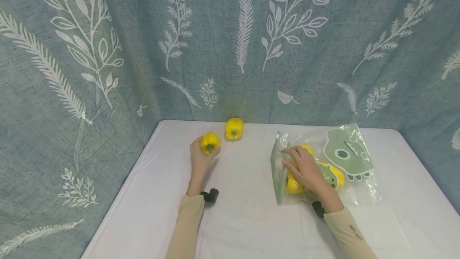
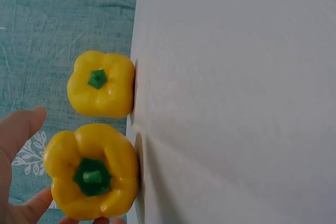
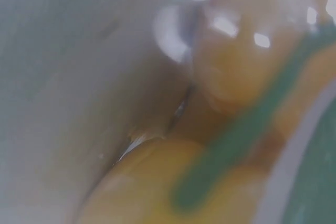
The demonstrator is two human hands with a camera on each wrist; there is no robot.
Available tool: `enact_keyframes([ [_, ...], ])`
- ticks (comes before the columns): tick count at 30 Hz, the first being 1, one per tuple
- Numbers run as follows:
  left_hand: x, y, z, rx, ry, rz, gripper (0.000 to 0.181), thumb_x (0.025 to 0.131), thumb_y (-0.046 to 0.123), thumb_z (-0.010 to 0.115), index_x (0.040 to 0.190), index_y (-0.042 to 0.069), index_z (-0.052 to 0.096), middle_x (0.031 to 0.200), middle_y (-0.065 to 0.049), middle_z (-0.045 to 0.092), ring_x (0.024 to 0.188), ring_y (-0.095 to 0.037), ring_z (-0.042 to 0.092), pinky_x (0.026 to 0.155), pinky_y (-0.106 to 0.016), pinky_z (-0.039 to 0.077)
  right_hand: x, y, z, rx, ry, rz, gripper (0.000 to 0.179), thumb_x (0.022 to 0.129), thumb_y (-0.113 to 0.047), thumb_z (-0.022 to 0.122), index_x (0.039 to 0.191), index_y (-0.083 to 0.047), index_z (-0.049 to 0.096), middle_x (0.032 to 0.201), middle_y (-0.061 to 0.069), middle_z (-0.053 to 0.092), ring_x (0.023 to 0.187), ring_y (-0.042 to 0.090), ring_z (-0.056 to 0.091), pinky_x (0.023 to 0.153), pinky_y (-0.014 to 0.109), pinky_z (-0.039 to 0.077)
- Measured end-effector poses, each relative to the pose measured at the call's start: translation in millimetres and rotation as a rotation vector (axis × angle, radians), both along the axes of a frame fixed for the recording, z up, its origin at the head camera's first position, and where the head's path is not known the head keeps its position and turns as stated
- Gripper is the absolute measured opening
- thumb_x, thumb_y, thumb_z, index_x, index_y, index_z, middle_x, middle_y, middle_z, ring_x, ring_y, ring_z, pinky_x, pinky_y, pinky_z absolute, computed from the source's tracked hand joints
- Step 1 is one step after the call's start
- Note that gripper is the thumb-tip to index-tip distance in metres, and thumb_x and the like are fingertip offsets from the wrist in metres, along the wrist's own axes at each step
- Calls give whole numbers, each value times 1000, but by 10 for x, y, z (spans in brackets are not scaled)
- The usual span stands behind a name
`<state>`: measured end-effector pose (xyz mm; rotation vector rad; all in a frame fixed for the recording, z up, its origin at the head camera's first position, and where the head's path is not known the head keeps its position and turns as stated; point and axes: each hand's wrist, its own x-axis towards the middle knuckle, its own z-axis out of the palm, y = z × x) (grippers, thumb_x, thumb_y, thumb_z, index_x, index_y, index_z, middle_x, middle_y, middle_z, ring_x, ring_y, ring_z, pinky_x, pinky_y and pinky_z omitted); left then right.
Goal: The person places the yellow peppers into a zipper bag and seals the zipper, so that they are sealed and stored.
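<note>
A yellow bell pepper [image 1: 210,143] with a green stem stands at the table's back left. My left hand [image 1: 202,159] reaches round it; in the left wrist view the fingers touch its side while the thumb [image 2: 23,127] stands apart from it. Close beyond is a second yellow bell pepper [image 1: 234,128]. My right hand [image 1: 305,170] is over the mouth of a clear zip bag [image 1: 363,191] and pinches its green-edged rim. Inside the bag lie yellow bell peppers [image 1: 294,186], partly hidden by the hand. The right wrist view is blurred, showing peppers [image 3: 247,51] through plastic.
The bag's front bears a green cartoon animal print [image 1: 343,153]. A white cloth covers the table [image 1: 251,227]. Blue-green curtains [image 1: 215,43] with white leaf patterns hang behind and at both sides. Black wrist cameras [image 1: 213,196] sit under both wrists.
</note>
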<state>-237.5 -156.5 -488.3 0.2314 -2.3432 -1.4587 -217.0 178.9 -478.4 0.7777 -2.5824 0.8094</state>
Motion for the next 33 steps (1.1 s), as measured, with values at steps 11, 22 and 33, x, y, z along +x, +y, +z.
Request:
enact_keyframes([
  [11, -111, 40, -47, 18, -12, 31, 67, 76, 17, 74, 132, 2, 40, 134, -19, 34, 128, -32, 32, 108, -49, 27, -11, -5, 6, -1, 16, 11, 31, 95, -30, 52, 123, -16, 53, 108, 6, 51, 97, 22, 49, 80, 39, 41],
  [22, -216, 55, -90, -7, -67, 92, 62, 76, 20, 74, 128, 10, 42, 130, -19, 37, 121, -34, 39, 101, -50, 34, -12, 3, 12, -2, 13, 12, 32, 94, -30, 52, 123, -15, 53, 108, 6, 52, 98, 23, 49, 80, 40, 41],
  [33, -142, 34, -74, -23, -85, 70, 64, 73, 25, 77, 128, 10, 45, 125, -15, 41, 115, -31, 41, 99, -49, 36, -2, 4, 23, 8, 10, 16, 32, 95, -30, 51, 123, -15, 52, 108, 6, 51, 98, 22, 49, 80, 40, 41],
])
